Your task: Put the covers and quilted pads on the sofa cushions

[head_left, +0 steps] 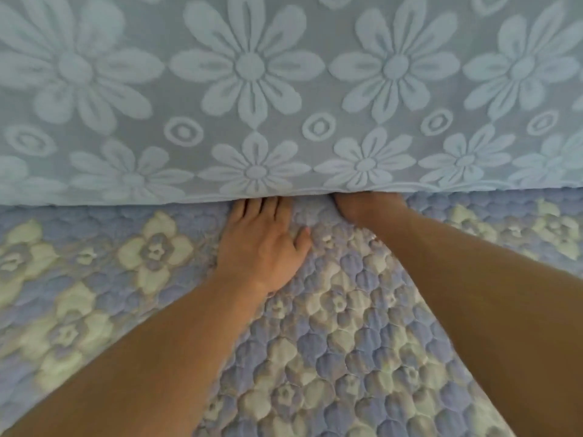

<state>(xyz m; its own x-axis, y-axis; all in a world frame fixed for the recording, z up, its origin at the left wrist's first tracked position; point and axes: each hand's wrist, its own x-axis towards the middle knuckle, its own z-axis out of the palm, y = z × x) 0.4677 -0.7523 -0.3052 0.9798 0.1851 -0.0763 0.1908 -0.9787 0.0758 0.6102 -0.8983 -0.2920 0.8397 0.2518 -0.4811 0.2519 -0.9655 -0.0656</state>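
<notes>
Pressing flat on the quilted pad [347, 326], the left hand [265, 244] lies palm down with its fingers straight and their tips slid under the lower edge of the flowered cover [284, 89]; the thumb is spread to the side on the pad, and nothing is held in that hand. The right hand [362, 206] reaches into the same seam just beside it, its fingers hidden beneath the cover, so I cannot tell how they are set. The blue and cream pad spreads across the seat below, while the pale blue cover fills the upper view.
</notes>
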